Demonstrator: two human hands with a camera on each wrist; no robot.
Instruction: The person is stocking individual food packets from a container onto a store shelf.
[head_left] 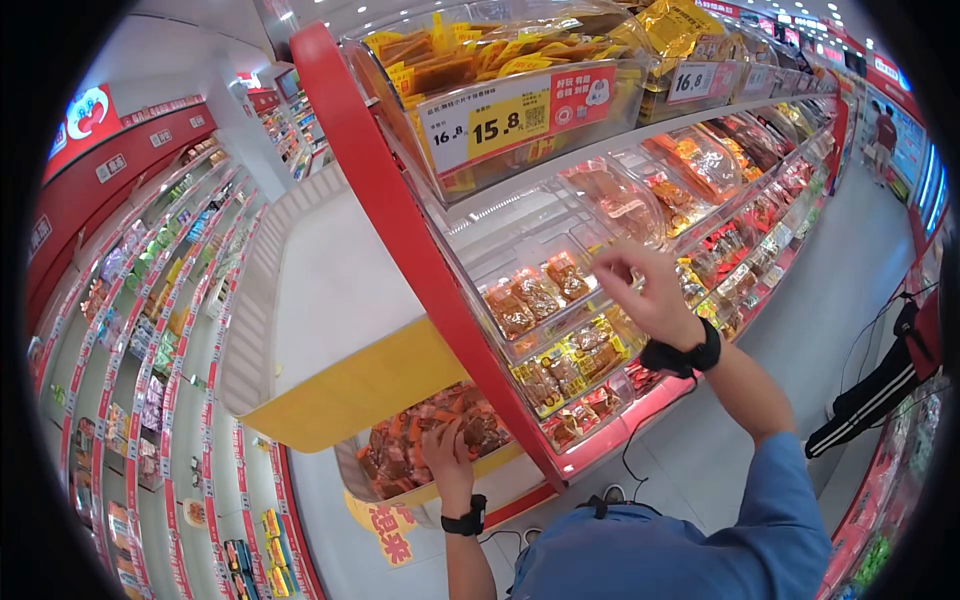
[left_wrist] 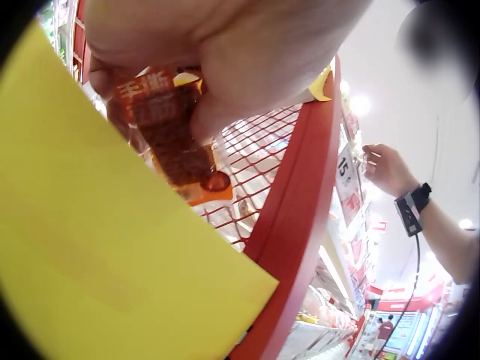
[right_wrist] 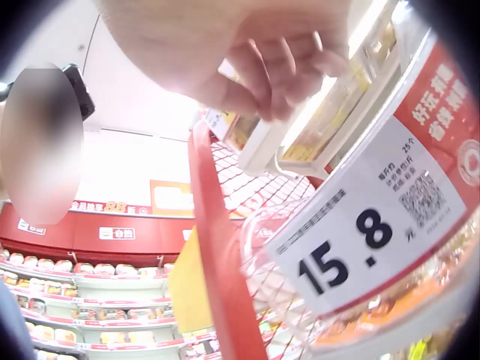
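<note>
My left hand (head_left: 447,455) reaches into a low bin of small packets (head_left: 395,455) beneath the yellow-fronted tray. In the left wrist view its fingers and thumb (left_wrist: 217,52) pinch a brown snack packet (left_wrist: 176,139) with orange edges. My right hand (head_left: 650,290) hangs in front of a shelf bin holding a few brown packets (head_left: 535,292), fingers loosely curled. The right wrist view shows that hand (right_wrist: 247,56) with nothing visible in its fingers, above a 15.8 price sign (right_wrist: 352,247).
A red shelf post (head_left: 385,190) stands between the two hands. The yellow-fronted tray (head_left: 345,385) is above the low bin. Clear bins of packets (head_left: 700,160) line the shelf at right. A black cable (head_left: 628,450) hangs by the right arm. Someone's striped-trousered leg (head_left: 860,410) is at far right.
</note>
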